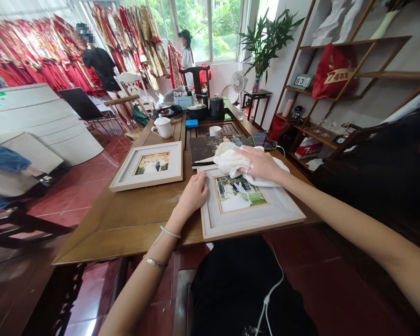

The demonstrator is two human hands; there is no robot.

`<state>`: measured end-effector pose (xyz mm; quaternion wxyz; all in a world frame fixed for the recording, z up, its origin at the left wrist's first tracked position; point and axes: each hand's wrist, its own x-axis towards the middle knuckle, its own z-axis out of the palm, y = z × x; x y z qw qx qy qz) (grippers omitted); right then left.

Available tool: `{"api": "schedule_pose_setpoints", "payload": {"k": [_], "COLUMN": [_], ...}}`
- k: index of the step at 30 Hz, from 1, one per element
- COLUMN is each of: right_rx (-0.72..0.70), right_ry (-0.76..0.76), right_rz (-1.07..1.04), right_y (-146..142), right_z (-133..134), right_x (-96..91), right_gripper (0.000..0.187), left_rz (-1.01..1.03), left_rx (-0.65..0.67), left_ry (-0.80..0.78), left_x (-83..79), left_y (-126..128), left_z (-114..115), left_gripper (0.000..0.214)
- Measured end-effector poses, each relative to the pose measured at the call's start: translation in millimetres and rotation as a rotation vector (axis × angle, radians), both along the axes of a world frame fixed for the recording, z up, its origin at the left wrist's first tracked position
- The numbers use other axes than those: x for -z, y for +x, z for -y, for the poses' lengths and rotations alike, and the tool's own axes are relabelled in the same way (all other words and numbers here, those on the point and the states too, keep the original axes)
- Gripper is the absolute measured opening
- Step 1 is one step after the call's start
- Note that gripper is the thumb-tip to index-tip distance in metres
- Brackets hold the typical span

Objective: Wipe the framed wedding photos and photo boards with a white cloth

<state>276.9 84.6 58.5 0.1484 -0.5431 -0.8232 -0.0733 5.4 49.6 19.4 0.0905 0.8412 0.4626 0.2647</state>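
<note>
A white-and-wood picture frame (252, 219) with a wedding photo lies face up at the table's near edge. My left hand (195, 190) grips its left side, fingers curled round the edge. With my right hand (257, 162) I hold a bunched white cloth (227, 156) on the frame's upper part, over the top of the photo. The cloth hides part of the frame's far border and trails to the right under my wrist. A second picture frame (124, 172) lies to the left, apart from both hands. Just behind the cloth is a dark photo album (205, 148).
On the wooden table (136, 224) stand a lidded white mug (163, 127), a small white cup (215, 130), a blue box (192, 123), a black kettle (217, 107) and a phone (262, 141) on a cable. Shelves rise at right. Two people stand farther back.
</note>
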Motion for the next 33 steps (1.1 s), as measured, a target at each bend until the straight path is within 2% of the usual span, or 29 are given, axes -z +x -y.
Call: {"api": "schedule_pose_setpoints", "payload": {"k": [3, 8, 12, 17, 21, 23, 26, 30, 33], "right_rx": [-0.042, -0.219, -0.403, -0.639, -0.746, -0.736, -0.603, -0.349, -0.231], "right_ry": [-0.103, -0.165, -0.267, -0.396, -0.469, -0.494, -0.421, -0.215, -0.122], "right_rz": [0.027, 0.052, -0.004, -0.086, -0.112, -0.119, -0.073, 0.018, 0.028], "right_y": [-11, -32, -40, -30, -12, -3, 5, 1, -13], "right_z": [0, 22, 45, 82, 104, 106, 95, 62, 34], "right_x": [-1.7, -3.9, -6.9, -19.7, -34.9, -38.4, -33.6, -15.8, -5.9], "right_gripper": [0.083, 0.070, 0.071, 0.065, 0.061, 0.058, 0.058, 0.061, 0.061], "left_rz": [-0.006, -0.003, -0.013, 0.010, 0.004, -0.004, -0.002, 0.018, 0.027], "left_rx": [-0.004, -0.007, 0.004, 0.007, -0.027, -0.031, -0.028, -0.035, -0.029], "left_ry": [0.002, -0.001, -0.021, 0.008, 0.012, 0.006, -0.001, -0.012, -0.011], "left_x": [0.2, -3.8, -3.0, 2.6, 2.3, 0.6, -1.9, -2.6, -0.6], "left_y": [1, 3, 2, -1, 0, 1, 2, 1, 0], "left_z": [0, 2, 1, -2, 0, 2, 3, 3, 2], "left_gripper": [0.033, 0.031, 0.031, 0.026, 0.025, 0.025, 0.027, 0.028, 0.028]}}
